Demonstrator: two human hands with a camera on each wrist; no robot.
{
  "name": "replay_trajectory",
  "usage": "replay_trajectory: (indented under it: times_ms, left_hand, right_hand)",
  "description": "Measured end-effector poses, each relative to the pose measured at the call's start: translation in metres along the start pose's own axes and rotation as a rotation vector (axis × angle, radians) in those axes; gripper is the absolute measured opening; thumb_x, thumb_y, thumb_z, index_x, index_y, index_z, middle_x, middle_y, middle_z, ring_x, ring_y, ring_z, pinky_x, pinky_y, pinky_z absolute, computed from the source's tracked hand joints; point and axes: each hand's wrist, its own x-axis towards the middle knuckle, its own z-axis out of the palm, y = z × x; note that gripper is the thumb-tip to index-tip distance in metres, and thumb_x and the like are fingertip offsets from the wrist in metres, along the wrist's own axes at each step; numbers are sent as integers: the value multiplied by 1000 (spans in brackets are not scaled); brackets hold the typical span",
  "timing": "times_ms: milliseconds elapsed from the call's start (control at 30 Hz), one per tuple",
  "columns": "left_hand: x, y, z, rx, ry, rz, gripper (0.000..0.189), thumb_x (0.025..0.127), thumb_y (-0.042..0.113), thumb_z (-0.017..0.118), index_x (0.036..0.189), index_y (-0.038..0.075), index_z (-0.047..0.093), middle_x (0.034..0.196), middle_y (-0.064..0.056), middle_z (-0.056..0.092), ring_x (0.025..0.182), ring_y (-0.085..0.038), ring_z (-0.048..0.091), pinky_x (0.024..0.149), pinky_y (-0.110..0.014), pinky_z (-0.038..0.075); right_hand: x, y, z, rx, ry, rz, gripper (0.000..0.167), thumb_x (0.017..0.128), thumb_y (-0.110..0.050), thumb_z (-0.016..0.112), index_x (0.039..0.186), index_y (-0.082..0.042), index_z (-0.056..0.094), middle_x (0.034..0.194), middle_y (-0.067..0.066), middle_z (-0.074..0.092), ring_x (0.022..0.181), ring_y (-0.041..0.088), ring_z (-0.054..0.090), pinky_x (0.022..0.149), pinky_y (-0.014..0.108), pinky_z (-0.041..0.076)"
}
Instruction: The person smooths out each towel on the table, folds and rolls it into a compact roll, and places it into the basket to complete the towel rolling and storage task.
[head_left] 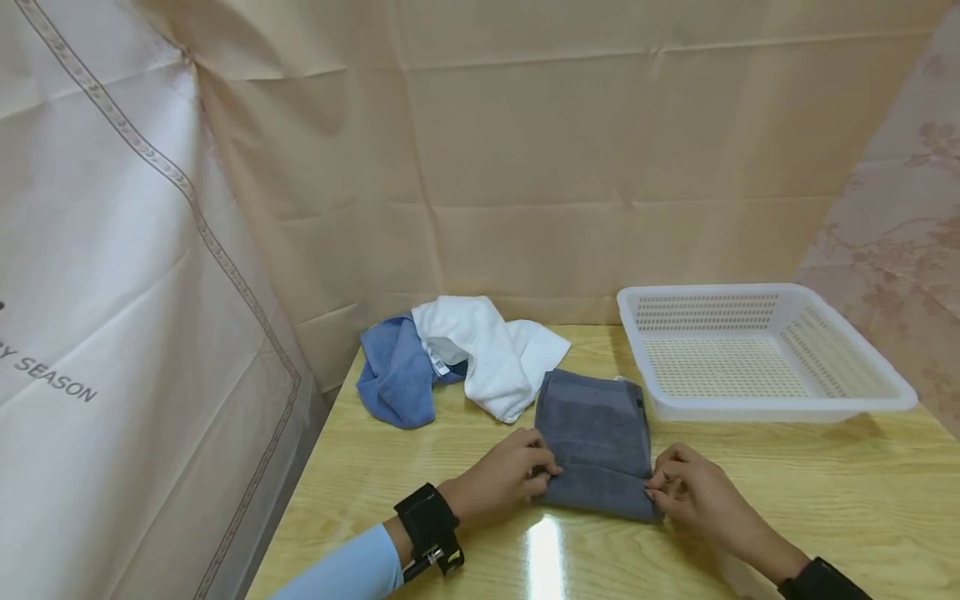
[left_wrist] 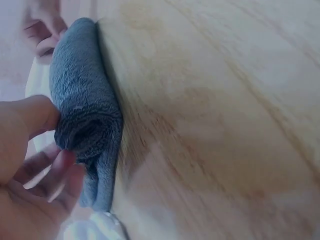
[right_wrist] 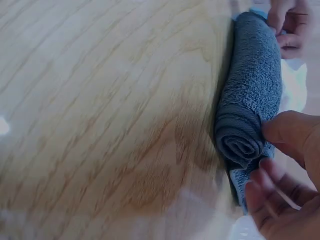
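A dark grey towel (head_left: 592,425) lies on the table, its near part rolled up and its far part flat in folded layers. At the left end of the roll, my left hand (head_left: 506,473) pinches it; in the left wrist view the thumb presses the side of the roll (left_wrist: 82,90) and the fingers curl beneath its end. My right hand (head_left: 697,496) pinches the right end. In the right wrist view the roll's spiral end (right_wrist: 241,145) shows between thumb and fingers. The towel's underside is hidden.
A crumpled white towel (head_left: 487,346) lies partly over a blue towel (head_left: 397,367) at the back left. The white plastic basket (head_left: 780,407) stands behind and right of the grey towel. Beige cloth (head_left: 525,150) hangs along the back of the wooden table (head_left: 810,492).
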Motion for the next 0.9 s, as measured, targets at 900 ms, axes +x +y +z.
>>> replay_trajectory:
  times_ms: [900]
  left_hand:
    - [-5,10,-1,149,-14,137,33,94,6,69,125,11,58,106,3,64,91,-1,56,80,-12,46]
  right_hand:
    - [0,-16,4,-417,-84,-82,29,73,-12,85,98,-2,73,100,9,70,90,26,69,72,37,59]
